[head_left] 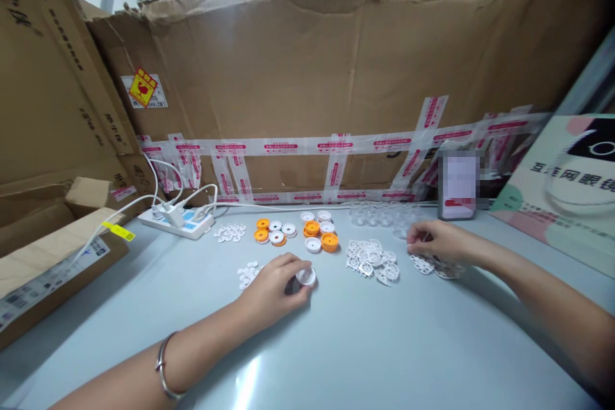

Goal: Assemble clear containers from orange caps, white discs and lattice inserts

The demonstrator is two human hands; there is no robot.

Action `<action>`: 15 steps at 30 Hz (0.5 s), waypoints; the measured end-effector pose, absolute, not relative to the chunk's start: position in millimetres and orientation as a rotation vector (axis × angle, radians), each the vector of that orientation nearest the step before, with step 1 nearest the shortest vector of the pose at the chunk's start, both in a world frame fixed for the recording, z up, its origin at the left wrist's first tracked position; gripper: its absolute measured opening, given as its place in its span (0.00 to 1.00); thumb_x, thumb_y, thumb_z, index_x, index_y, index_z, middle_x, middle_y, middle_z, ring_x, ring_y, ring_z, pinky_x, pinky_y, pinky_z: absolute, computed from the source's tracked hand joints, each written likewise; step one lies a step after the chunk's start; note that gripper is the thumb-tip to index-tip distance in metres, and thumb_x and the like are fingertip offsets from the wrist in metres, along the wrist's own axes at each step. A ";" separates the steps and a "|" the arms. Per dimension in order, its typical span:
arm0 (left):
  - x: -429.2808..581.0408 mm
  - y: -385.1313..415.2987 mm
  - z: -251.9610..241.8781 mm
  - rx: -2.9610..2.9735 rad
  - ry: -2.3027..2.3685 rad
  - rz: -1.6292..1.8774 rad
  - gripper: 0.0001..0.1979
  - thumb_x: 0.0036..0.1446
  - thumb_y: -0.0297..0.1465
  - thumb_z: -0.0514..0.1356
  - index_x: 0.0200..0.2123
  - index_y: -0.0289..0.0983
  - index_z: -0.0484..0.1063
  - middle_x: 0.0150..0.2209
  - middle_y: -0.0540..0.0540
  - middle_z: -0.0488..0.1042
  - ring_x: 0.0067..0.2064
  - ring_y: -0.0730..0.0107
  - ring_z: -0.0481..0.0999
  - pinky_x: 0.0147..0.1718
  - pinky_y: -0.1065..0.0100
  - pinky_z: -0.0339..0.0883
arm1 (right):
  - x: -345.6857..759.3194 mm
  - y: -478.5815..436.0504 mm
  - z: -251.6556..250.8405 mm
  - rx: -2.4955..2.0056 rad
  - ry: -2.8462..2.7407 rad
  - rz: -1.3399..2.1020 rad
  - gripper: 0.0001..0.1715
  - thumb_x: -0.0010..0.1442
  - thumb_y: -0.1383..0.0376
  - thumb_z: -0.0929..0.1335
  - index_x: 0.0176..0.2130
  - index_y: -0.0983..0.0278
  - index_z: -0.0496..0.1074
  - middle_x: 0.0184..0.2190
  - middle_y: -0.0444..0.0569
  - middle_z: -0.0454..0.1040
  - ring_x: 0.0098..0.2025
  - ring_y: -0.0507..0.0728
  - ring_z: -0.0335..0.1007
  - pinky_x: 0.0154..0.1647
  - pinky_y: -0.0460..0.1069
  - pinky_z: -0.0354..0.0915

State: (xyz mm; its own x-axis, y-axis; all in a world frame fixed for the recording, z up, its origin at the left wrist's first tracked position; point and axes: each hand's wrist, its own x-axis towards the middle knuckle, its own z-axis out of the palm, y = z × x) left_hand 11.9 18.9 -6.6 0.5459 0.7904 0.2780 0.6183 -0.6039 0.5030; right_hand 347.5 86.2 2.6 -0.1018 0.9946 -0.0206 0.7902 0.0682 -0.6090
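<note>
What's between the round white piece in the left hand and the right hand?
A loose pile of white openwork plastic pieces lies on the pale blue tabletop between the round white piece and the right hand, as the head view shows.

I see the left hand [276, 283] holding a round white-rimmed piece [306, 277]; orange and white discs [329, 243] lie at its twelve o'clock. Toward its three o'clock, the right hand [436, 241] is over white openwork pieces [423, 264].
</note>
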 end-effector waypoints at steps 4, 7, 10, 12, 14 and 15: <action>11.4 19.1 -7.7 2.434 1.155 0.692 0.15 0.53 0.28 0.55 0.45 0.36 0.70 0.39 0.43 0.71 0.36 0.68 0.72 0.36 0.67 0.67 | 338.9 78.3 15.8 -1.692 -1.886 0.771 0.14 0.38 0.55 0.71 0.21 0.64 0.71 0.22 0.48 0.73 0.25 0.55 0.67 0.26 0.48 0.60; 10.5 20.3 -8.4 2.425 1.154 0.732 0.16 0.53 0.30 0.58 0.46 0.36 0.69 0.42 0.42 0.70 0.41 0.65 0.71 0.42 0.64 0.66 | 319.4 67.1 23.4 -1.527 -1.790 0.888 0.19 0.43 0.50 0.70 0.26 0.63 0.70 0.22 0.45 0.71 0.25 0.52 0.64 0.25 0.46 0.59; 10.5 20.5 -7.9 2.433 1.134 0.858 0.18 0.51 0.32 0.61 0.46 0.36 0.68 0.46 0.41 0.69 0.48 0.62 0.68 0.48 0.60 0.63 | 287.1 50.7 24.3 -1.258 -1.506 1.173 0.21 0.39 0.52 0.74 0.25 0.64 0.69 0.20 0.42 0.68 0.23 0.49 0.62 0.26 0.45 0.60; 11.9 18.6 -6.2 2.434 1.110 0.953 0.17 0.52 0.32 0.60 0.46 0.38 0.67 0.46 0.42 0.69 0.48 0.62 0.68 0.48 0.60 0.63 | 263.0 38.0 20.6 -1.177 -1.352 1.345 0.23 0.36 0.53 0.75 0.29 0.65 0.70 0.19 0.41 0.68 0.21 0.48 0.62 0.24 0.44 0.60; 14.7 14.6 -3.9 2.427 1.082 0.998 0.15 0.53 0.32 0.59 0.45 0.37 0.67 0.43 0.43 0.71 0.45 0.64 0.70 0.45 0.62 0.64 | 241.7 25.8 14.7 -1.139 -1.301 1.446 0.26 0.38 0.54 0.75 0.35 0.64 0.71 0.19 0.39 0.68 0.20 0.47 0.63 0.24 0.44 0.61; 16.3 12.1 -2.9 2.427 1.070 0.998 0.13 0.54 0.32 0.59 0.43 0.37 0.68 0.40 0.44 0.72 0.42 0.65 0.71 0.42 0.63 0.65 | 233.0 20.4 11.4 -1.119 -1.296 1.487 0.25 0.38 0.54 0.75 0.35 0.65 0.72 0.19 0.39 0.69 0.21 0.47 0.64 0.25 0.44 0.62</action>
